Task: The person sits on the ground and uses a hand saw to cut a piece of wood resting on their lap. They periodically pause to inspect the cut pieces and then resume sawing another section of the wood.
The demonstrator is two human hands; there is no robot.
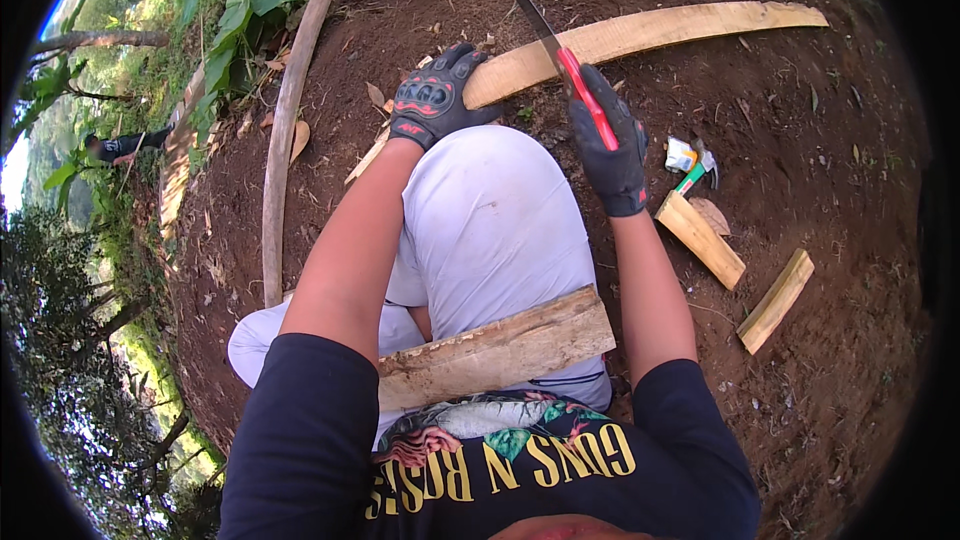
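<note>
Wood offcuts, hammer on brown soil

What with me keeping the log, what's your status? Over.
Right hand gripping red-handled handsaw. Left hand at wooden plank, left end. Handsaw crosses over plank. Knee close by; claw hammer off right.

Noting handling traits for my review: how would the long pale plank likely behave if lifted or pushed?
The long plank should be stiff, being solid wood; its curve may be lens distortion. Lifted near the gloved left hand, it would probably feel end-heavy, since most of its length extends rightward. Its broad flat face makes rolling unlikely.
</note>
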